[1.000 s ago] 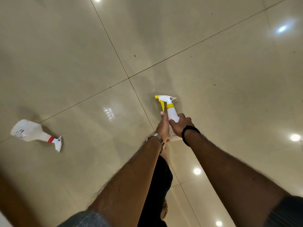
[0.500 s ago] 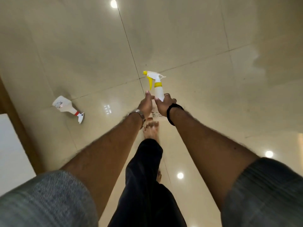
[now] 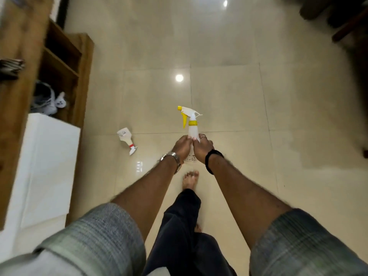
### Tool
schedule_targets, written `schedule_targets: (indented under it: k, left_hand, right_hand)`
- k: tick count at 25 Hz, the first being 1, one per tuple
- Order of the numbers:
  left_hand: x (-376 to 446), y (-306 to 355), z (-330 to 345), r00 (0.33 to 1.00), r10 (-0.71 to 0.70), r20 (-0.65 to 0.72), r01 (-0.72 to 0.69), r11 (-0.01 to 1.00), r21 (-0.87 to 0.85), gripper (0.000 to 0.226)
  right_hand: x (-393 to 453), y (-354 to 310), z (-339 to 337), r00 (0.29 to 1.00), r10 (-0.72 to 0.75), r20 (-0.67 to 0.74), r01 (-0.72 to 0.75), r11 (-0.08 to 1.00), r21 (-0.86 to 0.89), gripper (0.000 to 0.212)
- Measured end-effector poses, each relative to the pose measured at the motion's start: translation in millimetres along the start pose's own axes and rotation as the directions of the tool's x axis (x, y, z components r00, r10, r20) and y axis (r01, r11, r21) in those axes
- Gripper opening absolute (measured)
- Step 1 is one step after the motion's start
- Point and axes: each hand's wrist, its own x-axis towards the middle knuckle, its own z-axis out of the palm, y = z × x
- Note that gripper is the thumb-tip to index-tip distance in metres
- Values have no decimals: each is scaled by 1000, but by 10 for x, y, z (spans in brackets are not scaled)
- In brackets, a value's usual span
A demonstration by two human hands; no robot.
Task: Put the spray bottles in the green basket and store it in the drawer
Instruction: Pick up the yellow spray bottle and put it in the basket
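A white spray bottle with a yellow trigger and collar (image 3: 190, 120) stands upright in front of me, held above the floor. My left hand (image 3: 181, 146) and my right hand (image 3: 201, 148) both wrap its body from either side. A second white spray bottle with a red collar (image 3: 127, 140) lies on its side on the tiled floor, to the left of my hands. No green basket shows in this view.
A wooden shelf unit (image 3: 79, 76) stands at the left with cloth-like items inside, and a white box or cabinet (image 3: 43, 168) sits in front of it. Dark furniture (image 3: 342, 18) fills the top right corner. My bare foot (image 3: 190, 181) is on the glossy tiles.
I have risen and the view has pulled back from the floor; the shelf and white box came into sight at the left. Both hands keep holding the yellow bottle.
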Motion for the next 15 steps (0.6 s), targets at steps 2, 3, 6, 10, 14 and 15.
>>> schedule_targets:
  k: [2, 3, 6, 10, 14, 15]
  left_hand:
    - [-532, -139, -225, 989, 119, -87, -122, 992, -29, 38]
    - [-807, -243, -357, 976, 163, -144, -170, 985, -38, 38]
    - [-1497, -617, -806, 937, 205, -283, -246, 962, -117, 38]
    - [-2356, -1175, -1684, 839, 126, -529, -324, 897, -301, 43]
    - [-3087, -1763, -2444, 700, 14, -714, -425, 812, -401, 39]
    - [-3244, -1888, -2594, 662, -9, -749, -456, 789, -413, 38]
  right_hand:
    - [-539, -140, 195, 996, -88, 23, 89, 996, -8, 49]
    - [-797, -197, 315, 990, -137, 36, 138, 990, -12, 47]
    - [-1423, -337, 751, 957, -272, 104, 278, 960, -38, 44]
    - [-2296, -634, 1665, 840, -448, 306, 481, 876, -40, 40]
    - [-2984, -878, 2627, 692, -505, 516, 617, 785, -59, 39]
    - [-3120, -931, 2839, 657, -508, 556, 644, 763, -64, 40]
